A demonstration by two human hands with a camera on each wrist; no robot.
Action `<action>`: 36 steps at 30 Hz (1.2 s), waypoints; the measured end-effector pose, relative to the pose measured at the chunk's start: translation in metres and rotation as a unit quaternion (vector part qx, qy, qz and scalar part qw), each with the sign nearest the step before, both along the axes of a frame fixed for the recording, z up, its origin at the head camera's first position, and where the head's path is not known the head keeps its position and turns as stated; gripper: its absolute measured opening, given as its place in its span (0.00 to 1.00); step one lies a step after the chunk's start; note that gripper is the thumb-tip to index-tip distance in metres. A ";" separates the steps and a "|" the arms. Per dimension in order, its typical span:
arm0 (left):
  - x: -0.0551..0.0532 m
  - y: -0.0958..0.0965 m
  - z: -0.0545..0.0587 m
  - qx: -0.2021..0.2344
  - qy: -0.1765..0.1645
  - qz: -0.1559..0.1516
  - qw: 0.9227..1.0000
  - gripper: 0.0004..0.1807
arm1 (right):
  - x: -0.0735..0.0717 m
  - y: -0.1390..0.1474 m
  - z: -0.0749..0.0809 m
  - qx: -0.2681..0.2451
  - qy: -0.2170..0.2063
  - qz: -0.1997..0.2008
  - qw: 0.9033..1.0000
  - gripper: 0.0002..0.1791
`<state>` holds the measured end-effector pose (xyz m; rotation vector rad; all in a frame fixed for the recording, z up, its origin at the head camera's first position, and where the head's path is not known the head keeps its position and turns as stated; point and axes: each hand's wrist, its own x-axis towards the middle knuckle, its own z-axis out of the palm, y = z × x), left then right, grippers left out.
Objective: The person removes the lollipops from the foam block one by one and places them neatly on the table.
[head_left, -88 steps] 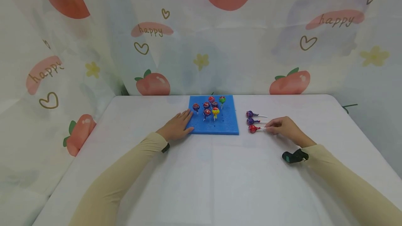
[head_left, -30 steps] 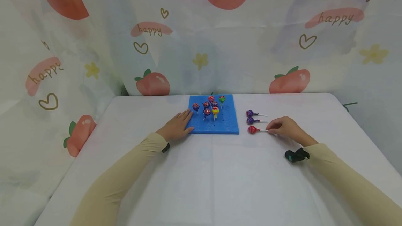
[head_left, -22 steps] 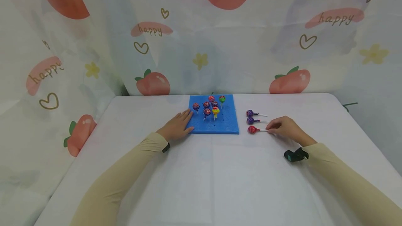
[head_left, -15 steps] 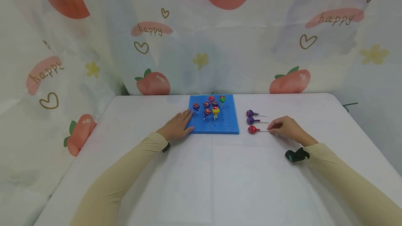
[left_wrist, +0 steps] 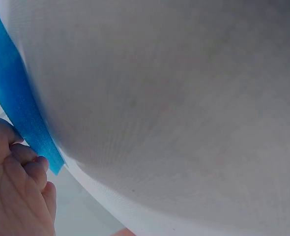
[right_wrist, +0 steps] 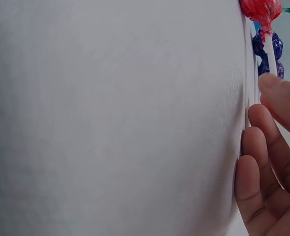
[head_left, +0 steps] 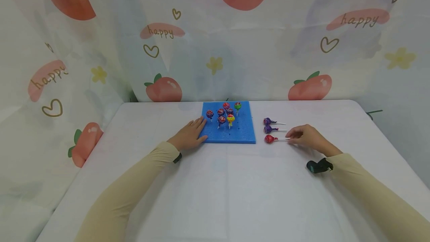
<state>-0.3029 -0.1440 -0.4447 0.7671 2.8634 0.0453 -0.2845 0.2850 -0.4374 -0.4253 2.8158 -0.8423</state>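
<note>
Left hand (head_left: pixel 189 136): centre of frame, fingers straight and spread, touching the left edge of the blue board (head_left: pixel 215 136); gripping nothing, probably there to steady it.

Right hand (head_left: pixel 307 137): right of centre, fingers bent and narrow about the stick end of the red lollipop (head_left: pixel 270 139). In the right wrist view thumb and forefinger tips stand apart – whether they pinch the stick, cannot tell.

Red lollipop: lying right of the board, head to the left, stick pointing right, presumably so the fingers meet the stick, not the candy. Just above it, two purple lollipops (head_left: pixel 267 129) lie the same way, nearly parallel.

Upright lollipops: seven on the board, stick down, grouped in its upper part, among them one yellow (head_left: pixel 230 118), one green (head_left: pixel 237 105).

Edges and room: board's far edge near the printed cloth (head_left: pixel 255 55); a narrow strip of white table (head_left: pixel 201 197) between board and lying row – wider surface toward lower frame.
</note>
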 end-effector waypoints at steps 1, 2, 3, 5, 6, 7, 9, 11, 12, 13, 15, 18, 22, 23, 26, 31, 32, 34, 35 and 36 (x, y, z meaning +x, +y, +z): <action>0.000 0.000 0.000 0.000 0.000 0.000 1.000 0.40 | 0.000 0.000 0.000 -0.002 0.002 0.004 1.000 0.11; 0.000 0.000 0.000 0.001 0.000 0.000 1.000 0.40 | 0.000 0.000 0.000 -0.004 0.004 0.007 1.000 0.11; 0.000 0.000 -0.001 0.002 0.001 0.000 1.000 0.40 | 0.000 0.000 0.000 -0.006 0.007 0.011 1.000 0.10; -0.001 0.000 -0.001 0.000 0.000 0.002 1.000 0.40 | 0.001 -0.002 0.000 -0.008 0.011 0.015 1.000 0.10; -0.001 0.000 -0.002 -0.002 0.000 0.003 1.000 0.40 | 0.001 -0.002 0.001 -0.009 0.013 0.015 1.000 0.10; -0.001 0.000 -0.003 -0.003 0.000 0.004 1.000 0.40 | 0.001 -0.003 0.001 -0.008 0.014 0.014 1.000 0.10; -0.002 0.000 -0.003 -0.003 -0.001 0.005 1.000 0.40 | 0.002 -0.005 0.001 -0.009 0.016 0.011 1.000 0.08; -0.002 0.000 -0.004 -0.003 -0.001 0.006 1.000 0.40 | 0.002 -0.006 0.002 -0.009 0.016 0.006 1.000 0.07; -0.002 0.001 -0.003 -0.002 -0.002 0.007 1.000 0.40 | 0.002 -0.006 0.002 -0.010 0.015 0.003 1.000 0.06; -0.002 0.001 -0.003 -0.002 -0.002 0.007 1.000 0.40 | 0.002 -0.007 0.002 -0.008 0.015 0.001 1.000 0.06; -0.001 0.001 -0.003 -0.003 -0.001 0.008 1.000 0.40 | 0.002 -0.007 0.002 -0.006 0.010 -0.006 1.000 0.06; -0.001 0.001 -0.002 -0.004 -0.001 0.008 1.000 0.40 | 0.001 -0.004 0.002 -0.003 -0.001 -0.013 1.000 0.08; 0.000 0.001 -0.001 -0.002 0.001 0.006 1.000 0.40 | -0.001 0.000 0.003 -0.005 -0.016 -0.020 1.000 0.10; 0.000 0.001 -0.001 -0.002 0.001 0.005 1.000 0.40 | -0.001 0.000 0.003 -0.005 -0.018 -0.020 1.000 0.10; 0.001 0.000 0.000 -0.001 0.003 0.004 1.000 0.39 | -0.001 0.001 0.003 -0.006 -0.028 -0.020 0.999 0.10; 0.002 0.000 0.001 0.004 0.006 0.002 1.000 0.39 | -0.003 0.003 0.002 -0.007 -0.030 -0.012 0.999 0.10; 0.002 0.000 0.002 0.005 0.006 0.001 1.000 0.39 | -0.003 0.004 0.001 -0.006 -0.026 -0.009 1.000 0.10; 0.002 0.001 0.002 0.004 0.007 0.000 1.000 0.39 | -0.003 0.004 0.001 -0.007 -0.020 -0.001 1.000 0.09; 0.002 0.001 0.002 0.003 0.006 0.001 1.000 0.39 | -0.003 0.004 0.001 -0.007 -0.017 0.004 1.000 0.10; 0.002 0.001 0.001 0.003 0.006 0.001 1.000 0.39 | -0.003 0.004 0.001 -0.008 -0.014 0.008 1.000 0.10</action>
